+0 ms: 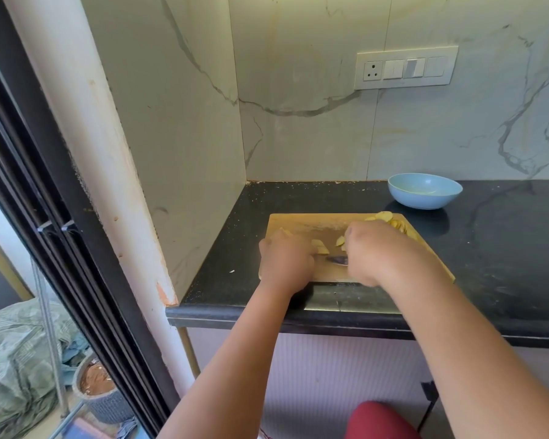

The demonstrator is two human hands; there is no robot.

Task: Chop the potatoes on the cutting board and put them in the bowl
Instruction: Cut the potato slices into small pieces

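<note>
Bare black desk (504, 248) lies open to my right, and a strip of it runs between the board (305, 224) and the back wall (314, 147). The side wall (184, 160) closes off my left, near the board's left edge. The bowl (424, 191) stands just beyond the board's far right corner, with the slice pile (390, 220) between it and my right hand (373, 253). Loose pieces (319, 247) and a knife (338, 260) lie in the gap between my hands.

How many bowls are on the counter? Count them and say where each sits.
1. The blue bowl sits on the black counter, near the marble wall and beyond the cutting board's far right corner. Nothing visible could hide another.
</note>
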